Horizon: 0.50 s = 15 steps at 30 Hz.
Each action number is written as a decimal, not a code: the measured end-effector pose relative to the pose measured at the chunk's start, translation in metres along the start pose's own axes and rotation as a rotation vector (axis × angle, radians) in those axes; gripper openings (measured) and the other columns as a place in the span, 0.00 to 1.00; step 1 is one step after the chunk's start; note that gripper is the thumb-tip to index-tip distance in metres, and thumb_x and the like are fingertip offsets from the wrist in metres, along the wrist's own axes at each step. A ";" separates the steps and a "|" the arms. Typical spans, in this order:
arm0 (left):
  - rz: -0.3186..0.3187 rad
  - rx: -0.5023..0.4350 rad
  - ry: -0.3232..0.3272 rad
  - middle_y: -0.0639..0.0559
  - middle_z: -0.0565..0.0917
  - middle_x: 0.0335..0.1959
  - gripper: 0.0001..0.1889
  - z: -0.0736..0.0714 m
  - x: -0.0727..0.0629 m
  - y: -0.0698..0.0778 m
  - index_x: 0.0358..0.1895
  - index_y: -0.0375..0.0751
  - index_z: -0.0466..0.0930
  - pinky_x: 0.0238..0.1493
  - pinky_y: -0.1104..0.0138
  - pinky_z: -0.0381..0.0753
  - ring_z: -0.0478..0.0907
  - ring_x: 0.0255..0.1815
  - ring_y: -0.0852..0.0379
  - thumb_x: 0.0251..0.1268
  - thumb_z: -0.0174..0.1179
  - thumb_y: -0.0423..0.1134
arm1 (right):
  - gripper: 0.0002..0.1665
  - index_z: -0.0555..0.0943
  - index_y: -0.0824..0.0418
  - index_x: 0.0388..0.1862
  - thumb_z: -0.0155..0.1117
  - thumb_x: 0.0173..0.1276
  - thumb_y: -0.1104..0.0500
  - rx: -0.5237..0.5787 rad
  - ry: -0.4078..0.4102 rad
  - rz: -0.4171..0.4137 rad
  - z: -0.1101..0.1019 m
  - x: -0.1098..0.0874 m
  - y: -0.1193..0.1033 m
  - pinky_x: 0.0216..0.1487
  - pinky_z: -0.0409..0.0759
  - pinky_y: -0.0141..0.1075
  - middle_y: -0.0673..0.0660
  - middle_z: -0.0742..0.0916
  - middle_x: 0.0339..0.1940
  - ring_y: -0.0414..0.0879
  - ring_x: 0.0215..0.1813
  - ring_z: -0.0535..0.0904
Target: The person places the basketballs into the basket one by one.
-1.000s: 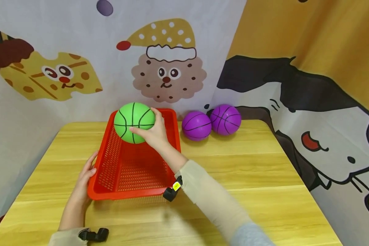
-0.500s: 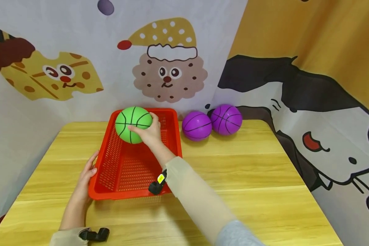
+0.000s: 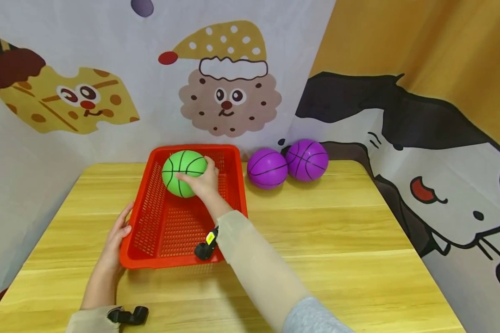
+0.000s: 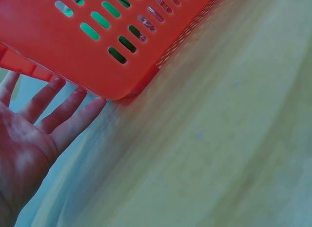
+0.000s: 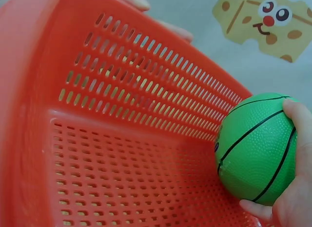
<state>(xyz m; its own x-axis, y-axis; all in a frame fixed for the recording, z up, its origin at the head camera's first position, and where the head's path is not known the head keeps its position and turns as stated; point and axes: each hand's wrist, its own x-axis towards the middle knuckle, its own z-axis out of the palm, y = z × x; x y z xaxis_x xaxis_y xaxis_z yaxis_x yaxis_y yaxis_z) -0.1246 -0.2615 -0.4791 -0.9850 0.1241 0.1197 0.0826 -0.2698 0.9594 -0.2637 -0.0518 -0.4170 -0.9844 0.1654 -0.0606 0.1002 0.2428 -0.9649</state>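
Note:
A green ball (image 3: pixel 183 175) with black basketball lines sits inside the far part of a red plastic basket (image 3: pixel 183 263). My right hand (image 3: pixel 204 182) grips this ball from its right side, with the thumb across its near face. In the right wrist view, the ball (image 5: pixel 256 146) is low in the basket, near the perforated wall; I cannot tell whether it touches the floor. My left hand (image 3: pixel 114 240) rests against the basket's left outer side. The left wrist view shows fairly straight, spread fingers (image 4: pixel 73 122) with their tips at the red plastic.
Two purple balls, one nearer (image 3: pixel 267 169) and one farther right (image 3: pixel 307 160), stand to the right of the basket at the back of the wooden table (image 3: pixel 337 240). A cartoon-printed cloth (image 3: pixel 150 83) hangs right behind the table edge.
My right hand has lowered the green ball from above the far end of the basket to inside it, its forearm shifting left. The left hand and the purple balls stay put.

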 end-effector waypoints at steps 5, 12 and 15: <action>0.005 -0.007 -0.001 0.50 0.69 0.57 0.31 -0.001 -0.001 0.000 0.77 0.51 0.45 0.41 0.63 0.82 0.78 0.46 0.57 0.73 0.37 0.35 | 0.60 0.60 0.47 0.73 0.81 0.42 0.43 -0.009 -0.010 0.010 0.002 0.000 0.004 0.53 0.76 0.47 0.56 0.69 0.63 0.52 0.58 0.71; 0.013 -0.027 -0.006 0.51 0.72 0.56 0.31 0.000 0.000 0.000 0.77 0.52 0.46 0.41 0.64 0.82 0.79 0.46 0.57 0.73 0.37 0.34 | 0.61 0.59 0.47 0.74 0.80 0.43 0.41 -0.038 -0.035 0.001 0.005 0.000 0.005 0.54 0.75 0.47 0.56 0.68 0.65 0.52 0.60 0.71; 0.020 -0.024 -0.015 0.51 0.72 0.56 0.31 0.000 0.000 0.001 0.77 0.51 0.46 0.41 0.65 0.82 0.79 0.45 0.58 0.73 0.37 0.34 | 0.60 0.59 0.48 0.74 0.79 0.45 0.40 -0.074 -0.047 -0.005 0.005 0.000 0.005 0.54 0.75 0.48 0.57 0.69 0.65 0.52 0.60 0.71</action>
<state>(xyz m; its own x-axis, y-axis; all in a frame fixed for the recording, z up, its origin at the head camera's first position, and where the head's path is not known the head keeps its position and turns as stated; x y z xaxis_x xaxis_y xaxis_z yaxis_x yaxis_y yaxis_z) -0.1248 -0.2615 -0.4782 -0.9808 0.1325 0.1429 0.0985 -0.2956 0.9502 -0.2637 -0.0556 -0.4236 -0.9904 0.1192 -0.0697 0.1041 0.3134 -0.9439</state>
